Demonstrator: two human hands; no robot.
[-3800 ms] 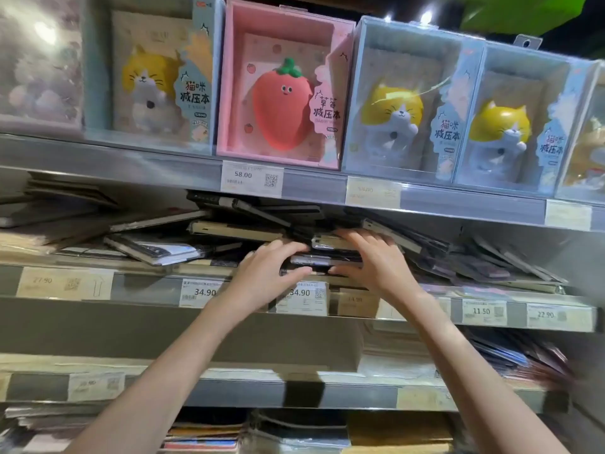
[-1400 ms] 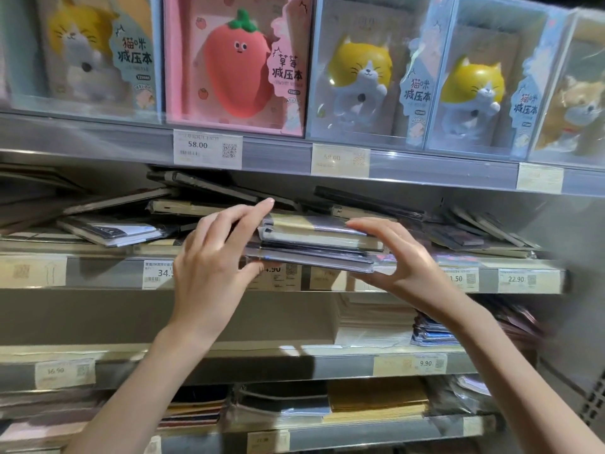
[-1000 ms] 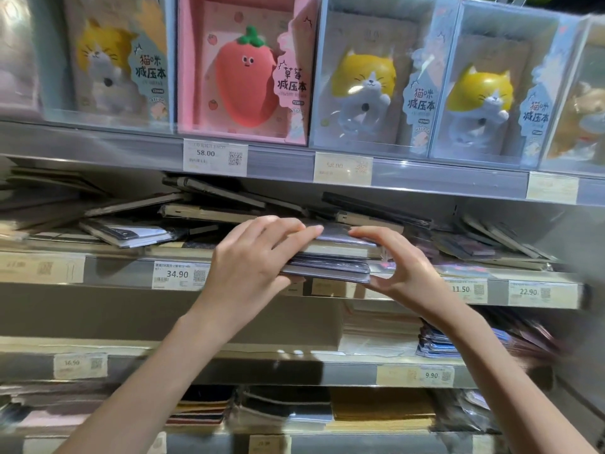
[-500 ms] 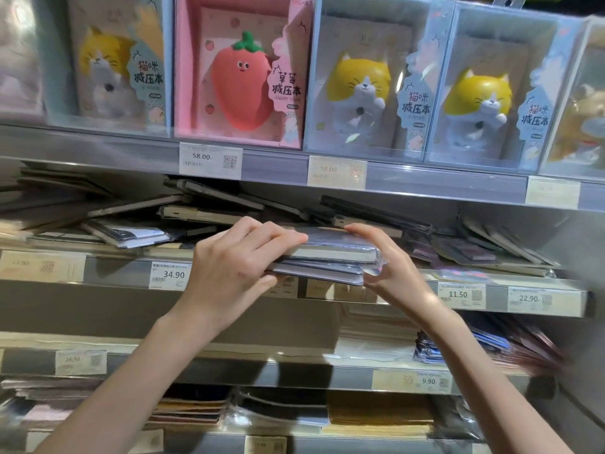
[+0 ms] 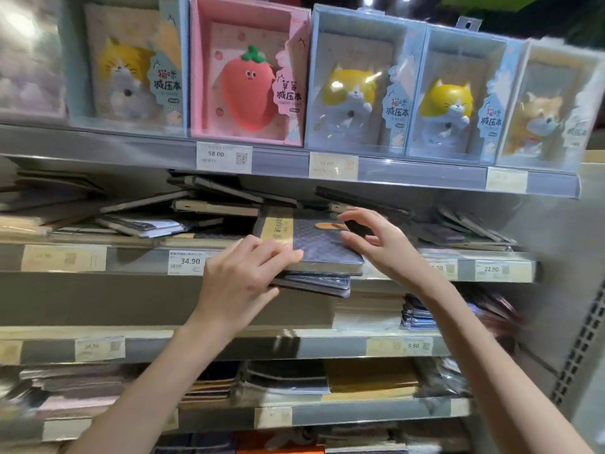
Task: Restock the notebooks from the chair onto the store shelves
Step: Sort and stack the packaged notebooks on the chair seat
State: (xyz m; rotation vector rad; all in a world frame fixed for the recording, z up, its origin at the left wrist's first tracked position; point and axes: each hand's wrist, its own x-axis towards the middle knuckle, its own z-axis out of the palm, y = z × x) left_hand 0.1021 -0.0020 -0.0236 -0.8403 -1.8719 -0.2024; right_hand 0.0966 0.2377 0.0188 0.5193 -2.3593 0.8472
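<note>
**Dark notebooks half-seated on the second shelf**

Dark, plastic-wrapped notebooks (image 5: 314, 253) form a short stack that overhangs the near lip of the second shelf (image 5: 497, 268), its far part resting among loosely piled stock. The top book carries a tan paper band and a small orange tab. The left hand (image 5: 242, 276) grasps the stack at its near left corner, fingers laid over the top cover and thumb underneath. The right hand (image 5: 376, 247) is released, fingers spread and slightly bent, hovering at the stack's right side; whether the fingertips touch the cover cannot be told. Price tag 34.90 (image 5: 190, 261) lies just left of the stack on the shelf rail. Boxed cat and strawberry items (image 5: 248, 80) stand on the shelf above. The chair is out of view.

Likely step: pushing the stack farther in and squaring it.

Risks, as judged:
- The lower books project beyond the lip and are held from one corner only; loosening the left hand early could let them tip off the near edge.
- Slick wrapping may let the top book slide over those beneath during a push.
- Leaning books (image 5: 216, 191) at far left look unstable; a shove could topple them or jam the stack.
</note>
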